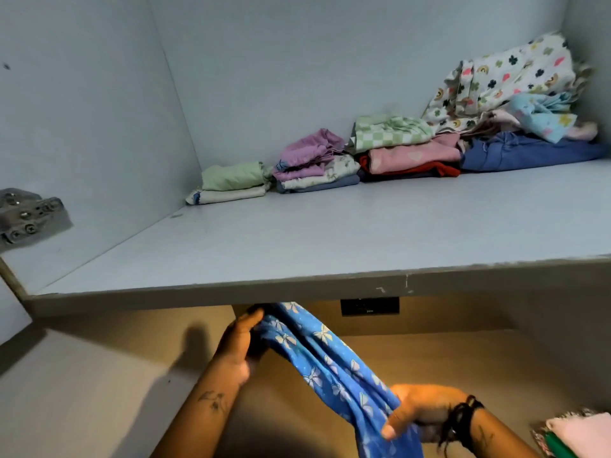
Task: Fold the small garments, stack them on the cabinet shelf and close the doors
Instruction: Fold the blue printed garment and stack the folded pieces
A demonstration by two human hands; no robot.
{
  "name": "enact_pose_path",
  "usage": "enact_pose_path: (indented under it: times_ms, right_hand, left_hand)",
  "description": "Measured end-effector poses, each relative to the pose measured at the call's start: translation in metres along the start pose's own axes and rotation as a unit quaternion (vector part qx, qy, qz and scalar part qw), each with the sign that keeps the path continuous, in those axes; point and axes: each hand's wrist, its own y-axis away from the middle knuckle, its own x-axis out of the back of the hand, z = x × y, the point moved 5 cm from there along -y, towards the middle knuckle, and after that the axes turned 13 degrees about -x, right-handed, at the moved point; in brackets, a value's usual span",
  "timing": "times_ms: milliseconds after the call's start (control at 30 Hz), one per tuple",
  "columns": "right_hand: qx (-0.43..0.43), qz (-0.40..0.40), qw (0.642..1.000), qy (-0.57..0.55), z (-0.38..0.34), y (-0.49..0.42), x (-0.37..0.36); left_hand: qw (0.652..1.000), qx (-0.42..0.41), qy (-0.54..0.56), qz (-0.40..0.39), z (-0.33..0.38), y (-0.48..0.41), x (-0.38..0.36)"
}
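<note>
We hold a blue bow-print garment (325,361) stretched between both hands, below the front edge of the cabinet shelf (297,239).

The shelf's right end is cut off by the frame, and folded clothes (317,163) sit in a row along its back wall, rising to a loose printed heap (506,84) in the right corner. Our left hand (239,345) has its fingers clenched on the garment's upper end, partly hidden under the shelf; our right hand (420,411) grips the lower end. A metal hinge (29,214) is on the left wall. The dark label (369,306) under the shelf is unreadable.
</note>
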Motion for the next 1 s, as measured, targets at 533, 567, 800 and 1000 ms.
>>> enact_pose_path:
  times_ms: [533, 567, 800, 1000]
  right_hand:
    - [-0.332, 0.435, 0.756, 0.358, 0.082, 0.06, 0.106]
    - [-0.317, 0.484, 0.709, 0.403, 0.079, 0.058, 0.098]
    - [-0.029, 0.468, 0.716, 0.517, 0.068, -0.024, -0.012]
    - [-0.102, 0.392, 0.719, 0.565, 0.092, -0.087, -0.047]
  left_hand:
    - [0.914, 0.167, -0.338, 0.148, -0.16, 0.083, 0.092]
    - [0.904, 0.168, -0.363, 0.15, -0.162, 0.084, 0.095]
    - [0.912, 0.13, -0.364, 0.138, -0.16, 0.08, 0.086]
    - [0.927, 0.191, -0.311, 0.087, -0.154, 0.083, 0.072]
